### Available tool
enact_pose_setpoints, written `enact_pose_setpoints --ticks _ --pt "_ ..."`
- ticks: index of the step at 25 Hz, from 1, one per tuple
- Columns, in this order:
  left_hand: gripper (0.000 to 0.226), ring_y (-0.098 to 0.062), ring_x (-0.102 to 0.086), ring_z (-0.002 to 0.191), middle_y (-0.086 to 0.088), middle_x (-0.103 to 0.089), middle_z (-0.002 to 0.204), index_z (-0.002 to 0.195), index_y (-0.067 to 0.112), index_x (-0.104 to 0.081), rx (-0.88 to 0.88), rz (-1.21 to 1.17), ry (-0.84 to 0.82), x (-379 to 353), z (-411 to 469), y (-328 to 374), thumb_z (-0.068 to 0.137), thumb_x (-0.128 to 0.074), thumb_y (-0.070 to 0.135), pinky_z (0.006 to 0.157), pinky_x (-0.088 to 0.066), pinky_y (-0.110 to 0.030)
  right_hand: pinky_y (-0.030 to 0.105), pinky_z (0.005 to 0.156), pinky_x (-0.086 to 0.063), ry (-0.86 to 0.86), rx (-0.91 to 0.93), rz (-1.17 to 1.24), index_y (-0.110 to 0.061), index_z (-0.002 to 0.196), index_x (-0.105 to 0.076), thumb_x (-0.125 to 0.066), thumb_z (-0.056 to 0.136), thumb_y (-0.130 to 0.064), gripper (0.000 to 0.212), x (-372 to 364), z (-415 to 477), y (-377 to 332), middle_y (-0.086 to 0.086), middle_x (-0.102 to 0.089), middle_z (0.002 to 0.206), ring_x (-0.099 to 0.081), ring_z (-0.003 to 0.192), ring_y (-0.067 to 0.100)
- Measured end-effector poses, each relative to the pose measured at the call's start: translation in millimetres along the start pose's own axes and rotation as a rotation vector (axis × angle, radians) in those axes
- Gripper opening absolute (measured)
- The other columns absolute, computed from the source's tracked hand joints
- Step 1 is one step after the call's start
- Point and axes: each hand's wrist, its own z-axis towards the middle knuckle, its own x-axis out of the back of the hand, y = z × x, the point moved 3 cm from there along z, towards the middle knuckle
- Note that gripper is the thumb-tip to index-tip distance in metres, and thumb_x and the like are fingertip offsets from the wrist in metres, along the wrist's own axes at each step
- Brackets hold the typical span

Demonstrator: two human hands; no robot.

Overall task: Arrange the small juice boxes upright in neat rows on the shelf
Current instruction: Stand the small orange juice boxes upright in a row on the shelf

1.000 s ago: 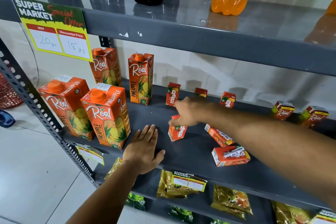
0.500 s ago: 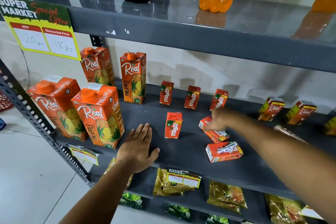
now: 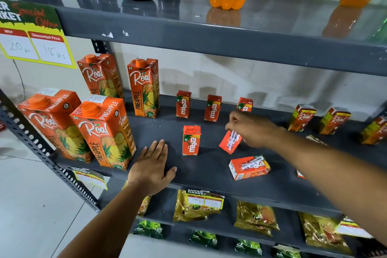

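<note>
Right hand (image 3: 251, 130) pinching a tilted Maaza juice box (image 3: 230, 142) just above the grey shelf (image 3: 209, 172), seemingly lifted clear, beside an upright box (image 3: 191, 140) and a toppled one (image 3: 249, 167); left hand (image 3: 151, 168) flat, fingers spread.

Your right hand (image 3: 251, 128) is no longer on the juice box (image 3: 191, 140) in the middle; that box now stands up by itself. You have moved over to the box (image 3: 230, 142) that lay flat beside it. Now you pinch its top, and it tips up on one corner, straw side facing you.
</note>
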Motion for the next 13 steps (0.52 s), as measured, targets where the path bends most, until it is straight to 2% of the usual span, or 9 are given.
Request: enact_pose_setpoints --ticks 1,3,5,7,8,11,13 --pt "0.085 -0.02 0.007 0.146 -0.006 0.0 0.161 0.15 0.01 -0.002 0.001 0.001 -0.003 0 0 0 0.085 -0.009 0.065 0.116 0.004 -0.036 0.033 0.057 -0.036 0.0 0.035 0.039 -0.027 0.099 -0.049 -0.056 0.087 -0.036 0.017 6 1 -5 0.0 -0.053 0.098 -0.055 0.082 0.023" --pt "0.085 -0.02 0.008 0.146 -0.006 0.001 0.161 0.15 0.01 -0.001 0.004 0.006 -0.01 -1 0 0 0.085 -0.008 0.066 0.116 0.005 -0.036 0.033 0.058 -0.035 -0.022 0.152 -0.022 -0.027 0.093 -0.046 -0.046 0.088 -0.043 0.017 10 2 -16 0.002 -0.056 0.092 -0.055 0.077 0.022" --pt "0.086 -0.02 0.008 0.146 -0.006 0.002 0.161 0.15 0.01 -0.001 0.008 0.008 -0.013 -1 1 0 0.085 -0.007 0.066 0.116 0.005 -0.036 0.035 0.065 -0.044 0.051 0.339 -0.196 -0.022 0.105 -0.053 -0.055 0.089 -0.031 0.019 13 -2 -20 0.007 -0.057 0.103 -0.056 0.088 0.025" --pt "0.086 -0.02 0.008 0.146 -0.006 0.002 0.161 0.15 0.011 -0.001 0.012 0.008 -0.013 -2 0 -1 0.084 -0.006 0.066 0.117 0.004 -0.036 0.04 0.065 -0.052 0.091 0.486 -0.452 -0.016 0.115 -0.054 -0.068 0.083 -0.015 0.035 10 -4 -20 0.009 -0.053 0.112 -0.054 0.097 0.027" --pt "0.086 -0.02 0.008 0.146 -0.006 0.002 0.161 0.15 0.011 0.0 0.012 0.008 -0.011 -2 1 -1 0.084 -0.006 0.067 0.117 0.003 -0.037 0.041 0.066 -0.054 0.099 0.51 -0.501 -0.016 0.117 -0.053 -0.07 0.082 -0.012 0.04 10 -3 -18 0.009 -0.053 0.114 -0.054 0.1 0.027" --pt "0.086 -0.02 0.008 0.146 -0.006 0.002 0.161 0.15 0.011 0.001 0.011 0.006 -0.007 -3 1 -1 0.085 -0.006 0.067 0.116 0.004 -0.036 0.041 0.073 -0.054 0.095 0.509 -0.387 -0.018 0.124 -0.051 -0.069 0.082 -0.012 0.045 13 -1 -17 0.007 -0.055 0.12 -0.052 0.107 0.026" --pt "0.086 -0.02 0.007 0.146 -0.006 0.002 0.161 0.15 0.011 0.001 0.012 0.009 -0.005 -3 1 -1 0.084 -0.006 0.067 0.116 0.004 -0.036 0.043 0.076 -0.054 0.054 0.414 -0.27 -0.02 0.13 -0.048 -0.071 0.081 -0.022 0.053 15 1 -14 0.006 -0.06 0.12 -0.055 0.107 0.025"
